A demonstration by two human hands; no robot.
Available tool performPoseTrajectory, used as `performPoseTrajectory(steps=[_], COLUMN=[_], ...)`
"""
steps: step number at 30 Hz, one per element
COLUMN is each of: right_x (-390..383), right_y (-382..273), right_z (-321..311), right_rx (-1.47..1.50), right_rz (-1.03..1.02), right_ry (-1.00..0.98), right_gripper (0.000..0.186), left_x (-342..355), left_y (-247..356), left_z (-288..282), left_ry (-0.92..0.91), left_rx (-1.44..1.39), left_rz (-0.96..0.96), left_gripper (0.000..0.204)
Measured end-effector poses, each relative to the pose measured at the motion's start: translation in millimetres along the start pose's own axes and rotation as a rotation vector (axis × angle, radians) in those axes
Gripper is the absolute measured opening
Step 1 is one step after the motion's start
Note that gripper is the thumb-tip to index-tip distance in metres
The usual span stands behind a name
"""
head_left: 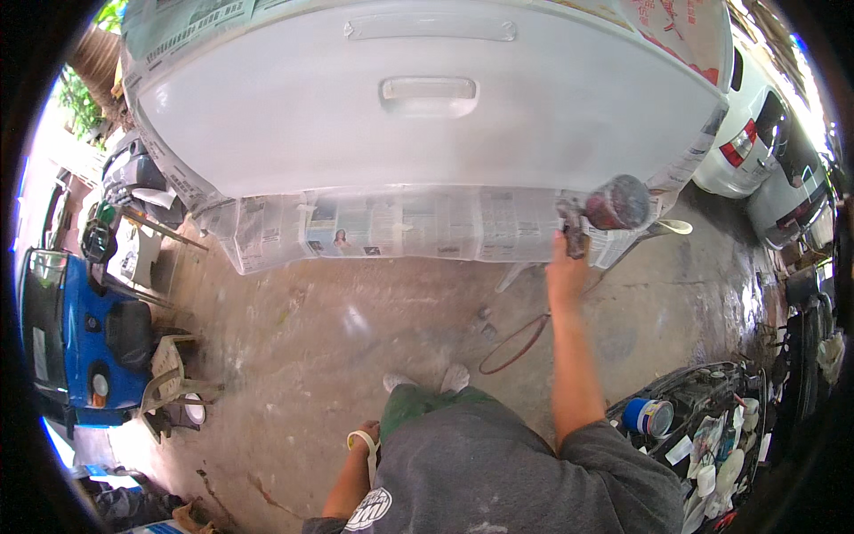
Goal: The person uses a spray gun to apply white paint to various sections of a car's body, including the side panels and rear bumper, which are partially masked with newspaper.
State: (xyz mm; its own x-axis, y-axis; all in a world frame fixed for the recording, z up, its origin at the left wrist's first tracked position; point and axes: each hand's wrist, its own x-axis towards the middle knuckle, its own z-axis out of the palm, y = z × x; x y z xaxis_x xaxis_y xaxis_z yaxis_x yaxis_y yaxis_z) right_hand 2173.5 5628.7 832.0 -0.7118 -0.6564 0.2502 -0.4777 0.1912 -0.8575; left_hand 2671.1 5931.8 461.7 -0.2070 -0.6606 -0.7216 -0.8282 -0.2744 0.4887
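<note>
My right hand (pixel 566 258) is closed around the grip of a spray gun (pixel 574 238), held out on the right. A dark, paint-stained cup (pixel 618 203) is on the gun, in front of newspaper masking (pixel 436 222) along the lower edge of a white vehicle panel (pixel 267 116). That panel has a recessed handle (pixel 430 94) near its middle. Down beside my left thigh hangs my left hand (pixel 372 430). A cream ring, like a roll of masking tape (pixel 358 437), loops around it near the wrist. Its fingers are mostly hidden.
A reddish-brown hose (pixel 519 349) curves down to the concrete floor (pixel 294 356). At right is a cluttered dark car part (pixel 676 392) with a blue can (pixel 648 416). White cars (pixel 743 133) stand beyond. On the left are a blue vehicle (pixel 80 329) and a plastic chair (pixel 166 378).
</note>
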Motion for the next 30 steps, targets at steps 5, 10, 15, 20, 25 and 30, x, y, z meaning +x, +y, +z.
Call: performPoseTrajectory(steps=[5, 10, 15, 20, 25, 30], right_x=[-45, -55, -33, -34, -90, -164], right_y=[-35, -24, 57, 80, -4, -59], right_z=[55, 78, 100, 85, 108, 187], right_rx=[0.224, 0.251, 0.164, 0.022, 0.177, 0.158], right_rz=[-0.06, 0.048, -0.039, 0.221, 0.273, 0.238], right_ry=[-0.387, -0.609, -0.163, -0.054, -0.317, -0.405], right_gripper=[0.034, 0.037, 0.044, 0.046, 0.034, 0.036], left_x=[-17, -42, -62, -61, -21, 36], left_y=[-24, -34, -41, -29, -12, 35], left_z=[-2, 3, 13, -25, -124, -214], left_ry=[-0.064, -0.099, -0.157, -0.066, 0.236, 0.278], left_rx=[0.111, 0.191, 0.366, -0.473, -0.255, -0.291], left_rz=[0.184, 0.082, 0.074, -0.399, -0.24, 0.109], left_gripper=[0.037, 0.038, 0.041, 0.04, 0.047, 0.043])
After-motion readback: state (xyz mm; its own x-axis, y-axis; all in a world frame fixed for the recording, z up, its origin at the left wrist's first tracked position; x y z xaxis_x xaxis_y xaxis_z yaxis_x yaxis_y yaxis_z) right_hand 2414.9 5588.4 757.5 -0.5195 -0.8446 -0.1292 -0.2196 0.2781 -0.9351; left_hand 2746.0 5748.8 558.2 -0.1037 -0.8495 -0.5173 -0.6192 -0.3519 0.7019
